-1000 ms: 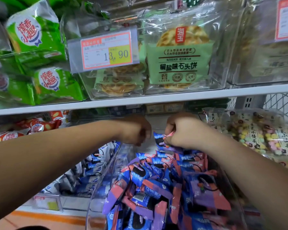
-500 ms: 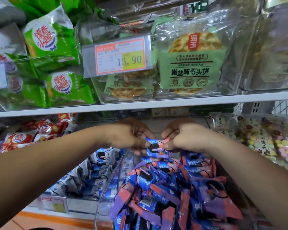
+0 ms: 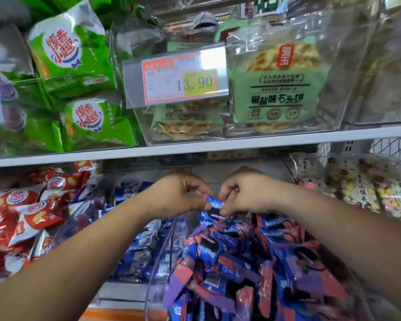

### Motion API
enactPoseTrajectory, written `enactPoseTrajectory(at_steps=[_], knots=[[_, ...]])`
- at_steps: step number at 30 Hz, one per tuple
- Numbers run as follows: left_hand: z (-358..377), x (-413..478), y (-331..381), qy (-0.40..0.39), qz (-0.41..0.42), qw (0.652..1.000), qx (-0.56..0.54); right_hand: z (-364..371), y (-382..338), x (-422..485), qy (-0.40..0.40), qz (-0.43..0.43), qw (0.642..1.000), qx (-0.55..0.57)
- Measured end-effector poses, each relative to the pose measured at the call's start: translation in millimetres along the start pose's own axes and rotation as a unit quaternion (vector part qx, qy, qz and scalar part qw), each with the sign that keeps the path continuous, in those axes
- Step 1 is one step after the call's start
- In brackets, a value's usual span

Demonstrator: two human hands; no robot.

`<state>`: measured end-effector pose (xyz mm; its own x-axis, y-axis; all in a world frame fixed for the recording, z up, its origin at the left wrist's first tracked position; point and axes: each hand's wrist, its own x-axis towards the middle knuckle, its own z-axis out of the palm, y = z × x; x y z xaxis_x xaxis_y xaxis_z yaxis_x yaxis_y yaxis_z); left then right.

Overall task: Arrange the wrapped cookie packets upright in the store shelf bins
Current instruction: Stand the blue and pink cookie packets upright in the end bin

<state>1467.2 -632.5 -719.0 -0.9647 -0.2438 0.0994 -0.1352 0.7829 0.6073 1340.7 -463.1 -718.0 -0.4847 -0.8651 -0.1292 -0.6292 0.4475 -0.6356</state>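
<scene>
Fingers (image 3: 198, 185) of the left hand (image 3: 171, 196) and of the right hand (image 3: 248, 193) are curled in, each pinching one end of a single blue cookie packet (image 3: 214, 203). The packet is held between the hands, above the back of a clear bin (image 3: 162, 249), just over a jumbled heap of blue and purple packets (image 3: 241, 262) that fills the bin. Red snack bags (image 3: 33, 214) lie further left.

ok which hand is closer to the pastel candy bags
Right. The right hand is just left of the pastel candy bags; the left hand is farther left, across the blue packet both pinch.
</scene>
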Motion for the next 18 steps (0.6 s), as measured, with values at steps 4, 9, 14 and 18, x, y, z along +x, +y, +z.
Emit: enactPoseTrajectory(at_steps=[4, 9, 14, 18], knots=[[3, -5, -12, 0.066, 0.019, 0.996, 0.060, -3, -2, 13, -0.034, 0.027, 0.998, -0.047], [10, -9, -19, 0.091, 0.008, 0.995, 0.046, 13, -13, 35, -0.067, 0.036, 0.996, -0.040], [11, -7, -22, 0.098, 0.022, 0.993, 0.057, 22, -14, 48, -0.068, -0.001, 0.997, -0.042], [14, -5, -23, 0.098, 0.019, 0.994, 0.033, 19, -1, 47, -0.045, -0.006, 0.997, 0.056]])
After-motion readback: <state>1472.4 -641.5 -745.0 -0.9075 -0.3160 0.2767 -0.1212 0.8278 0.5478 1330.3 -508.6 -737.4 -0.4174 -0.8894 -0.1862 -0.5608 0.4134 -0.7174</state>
